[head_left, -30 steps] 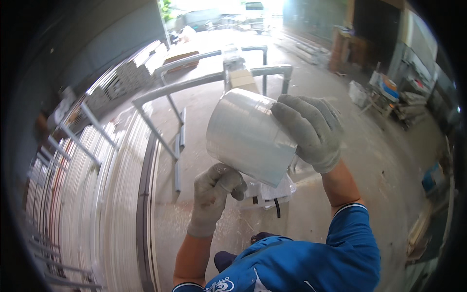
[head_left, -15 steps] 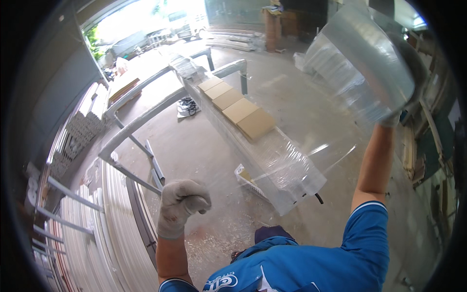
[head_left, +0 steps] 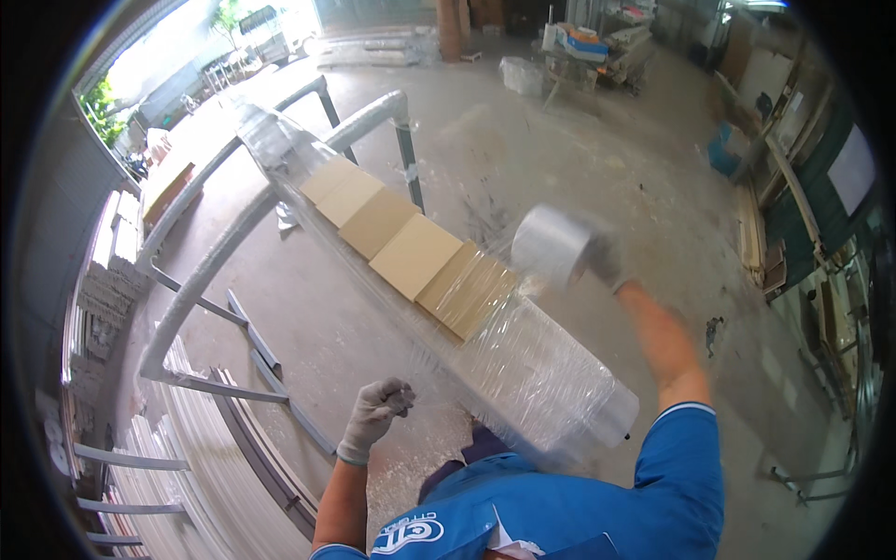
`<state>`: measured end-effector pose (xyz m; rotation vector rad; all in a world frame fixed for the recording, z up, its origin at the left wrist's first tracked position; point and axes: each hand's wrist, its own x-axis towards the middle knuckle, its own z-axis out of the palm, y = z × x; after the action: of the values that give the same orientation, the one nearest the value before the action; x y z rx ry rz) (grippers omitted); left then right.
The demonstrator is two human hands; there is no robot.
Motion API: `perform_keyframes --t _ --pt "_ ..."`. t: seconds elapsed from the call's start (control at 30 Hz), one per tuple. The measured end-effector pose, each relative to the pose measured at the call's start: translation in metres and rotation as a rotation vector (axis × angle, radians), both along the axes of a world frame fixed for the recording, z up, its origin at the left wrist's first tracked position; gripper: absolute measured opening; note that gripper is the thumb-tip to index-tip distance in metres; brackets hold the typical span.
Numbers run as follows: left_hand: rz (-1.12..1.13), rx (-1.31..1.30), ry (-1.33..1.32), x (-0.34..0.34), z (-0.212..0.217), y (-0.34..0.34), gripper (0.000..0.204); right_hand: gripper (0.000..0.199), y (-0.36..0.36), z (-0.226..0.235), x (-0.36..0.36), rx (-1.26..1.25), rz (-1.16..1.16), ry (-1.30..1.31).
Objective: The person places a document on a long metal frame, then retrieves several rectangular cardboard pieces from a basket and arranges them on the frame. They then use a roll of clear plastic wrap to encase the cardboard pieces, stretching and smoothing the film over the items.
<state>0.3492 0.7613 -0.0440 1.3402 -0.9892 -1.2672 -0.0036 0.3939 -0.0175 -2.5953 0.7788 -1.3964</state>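
A long bundle (head_left: 439, 280) with tan cardboard pads on top runs from the far left toward me and is wound in clear stretch film. My right hand (head_left: 607, 261), in a grey glove and blurred by motion, holds a roll of clear stretch film (head_left: 551, 245) just right of the bundle's middle. A sheet of film stretches from the roll down over the near end of the bundle (head_left: 560, 392). My left hand (head_left: 376, 411), also gloved, is closed into a fist below the bundle's left side; whether it grips the film I cannot tell.
Grey metal rack rails (head_left: 233, 252) carry the bundle. Stacks of long pale profiles (head_left: 177, 467) lie at the lower left. The concrete floor (head_left: 523, 140) stretches behind. Cluttered tables and boxes (head_left: 588, 42) stand at the back, boards (head_left: 775, 233) lean on the right.
My right hand swung the film roll from high at the upper right down to the bundle's right side. My view shifted left along the bundle. The left hand stayed closed beneath it.
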Motion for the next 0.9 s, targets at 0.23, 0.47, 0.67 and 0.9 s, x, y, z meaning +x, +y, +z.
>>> perform_keyframes --t 0.23,0.47,0.67,0.9 --pt "-0.044 0.038 -0.139 -0.017 -0.011 -0.027 0.011 0.046 0.181 -0.171 0.013 0.501 -0.004 0.238" --pt "-0.257 -0.224 -0.360 0.000 0.000 -0.062 0.015 0.042 0.292 -0.225 0.058 0.408 -0.561 -0.053" --pt "-0.340 -0.483 -0.436 0.004 -0.019 -0.071 0.014 0.038 0.283 -0.240 0.112 0.014 -0.865 -0.155" --pt "-0.354 -0.502 -0.253 0.003 -0.039 -0.083 0.021 0.042 0.324 -0.178 0.142 0.002 -1.013 0.322"
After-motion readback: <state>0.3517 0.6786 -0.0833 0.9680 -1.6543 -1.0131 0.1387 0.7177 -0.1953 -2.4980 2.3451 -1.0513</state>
